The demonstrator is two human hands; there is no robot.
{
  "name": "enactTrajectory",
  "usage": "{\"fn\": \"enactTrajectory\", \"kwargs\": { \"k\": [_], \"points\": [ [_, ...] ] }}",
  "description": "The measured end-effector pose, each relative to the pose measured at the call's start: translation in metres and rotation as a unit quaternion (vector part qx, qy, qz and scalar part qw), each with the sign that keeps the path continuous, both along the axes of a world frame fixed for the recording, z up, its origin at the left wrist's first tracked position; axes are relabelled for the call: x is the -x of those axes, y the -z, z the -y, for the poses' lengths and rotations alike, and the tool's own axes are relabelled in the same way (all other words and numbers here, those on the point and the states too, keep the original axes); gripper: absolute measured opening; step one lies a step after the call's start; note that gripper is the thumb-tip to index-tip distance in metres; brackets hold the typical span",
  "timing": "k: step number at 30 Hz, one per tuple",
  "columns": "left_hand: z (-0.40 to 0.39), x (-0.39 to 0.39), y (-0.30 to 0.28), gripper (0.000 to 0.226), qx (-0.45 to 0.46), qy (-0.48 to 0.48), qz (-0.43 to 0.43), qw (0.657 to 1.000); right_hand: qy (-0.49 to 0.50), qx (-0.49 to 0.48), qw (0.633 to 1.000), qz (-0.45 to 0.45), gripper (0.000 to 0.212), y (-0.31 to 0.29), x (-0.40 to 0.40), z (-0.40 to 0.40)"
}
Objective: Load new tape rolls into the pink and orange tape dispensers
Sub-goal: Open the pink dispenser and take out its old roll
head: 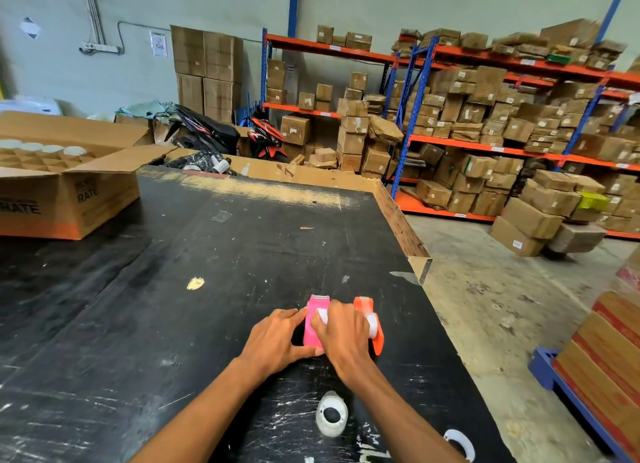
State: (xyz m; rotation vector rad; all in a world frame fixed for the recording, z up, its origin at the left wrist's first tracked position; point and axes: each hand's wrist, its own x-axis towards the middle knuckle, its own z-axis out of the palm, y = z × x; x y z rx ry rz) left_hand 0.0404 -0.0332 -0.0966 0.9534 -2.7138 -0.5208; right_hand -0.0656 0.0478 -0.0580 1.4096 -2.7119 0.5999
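The pink tape dispenser [314, 319] stands on the black table [173, 306], with a clear tape roll showing at its top. My left hand [277, 338] presses against its left side, thumb along its near end. My right hand [341, 334] lies over its right side and top, fingers on the roll. Just to the right stands the orange dispenser [375, 324], holding a clear tape roll [372, 324]; my right hand hides part of it. Near the table's front edge lie a white tape roll [331, 415] and a white ring [460, 443], both loose.
An open cardboard box [69, 192] with divider cells sits at the table's far left. The table's right edge drops to a concrete floor. Shelves of cardboard boxes [485, 123] fill the back right. Stacked cartons on a blue pallet [602, 351] stand at the right.
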Motion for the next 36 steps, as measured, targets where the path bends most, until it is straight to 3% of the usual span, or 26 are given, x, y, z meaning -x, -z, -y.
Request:
{"fn": "enactTrajectory", "kwargs": {
  "k": [5,9,14,16,18,20,23,26,30,34,36],
  "points": [
    [-0.003,0.000,-0.004,0.080,0.010,0.003,0.002,1.000,-0.006,0.046,0.999,-0.003,0.033,0.004,-0.004,-0.005],
    [-0.003,0.000,-0.005,0.083,0.002,0.003,0.006,1.000,-0.016,0.119,0.993,0.002,0.032,-0.008,-0.005,-0.011],
    [-0.010,-0.004,-0.008,0.114,-0.094,-0.008,-0.008,0.995,-0.001,0.217,0.968,0.123,0.034,-0.014,0.010,-0.029],
    [-0.013,-0.004,-0.015,0.104,-0.113,-0.036,-0.071,0.990,-0.015,0.245,0.958,0.145,0.029,-0.014,0.017,-0.038],
    [-0.021,-0.004,-0.025,0.066,-0.174,-0.079,-0.209,0.959,-0.036,0.274,0.949,0.155,0.025,-0.015,0.022,-0.047],
    [-0.038,-0.002,-0.039,0.027,-0.295,-0.107,-0.313,0.896,-0.061,0.292,0.941,0.160,0.024,-0.016,0.021,-0.055],
    [-0.061,0.000,-0.055,0.026,-0.446,-0.105,-0.354,0.815,-0.107,0.297,0.938,0.142,0.024,-0.016,0.015,-0.062],
    [-0.072,-0.001,-0.061,0.029,-0.520,-0.099,-0.388,0.754,-0.150,0.291,0.936,0.126,0.023,-0.015,0.008,-0.067],
    [-0.079,-0.004,-0.057,0.022,-0.552,-0.072,-0.398,0.729,-0.184,0.259,0.938,0.140,0.025,-0.017,0.005,-0.078],
    [-0.081,-0.015,-0.049,0.025,-0.565,-0.066,-0.390,0.724,-0.195,0.248,0.919,0.237,0.025,-0.030,0.009,-0.097],
    [-0.082,-0.020,-0.046,0.021,-0.581,-0.076,-0.397,0.706,-0.192,0.169,0.941,0.221,0.027,-0.032,0.018,-0.106]
  ]
}}
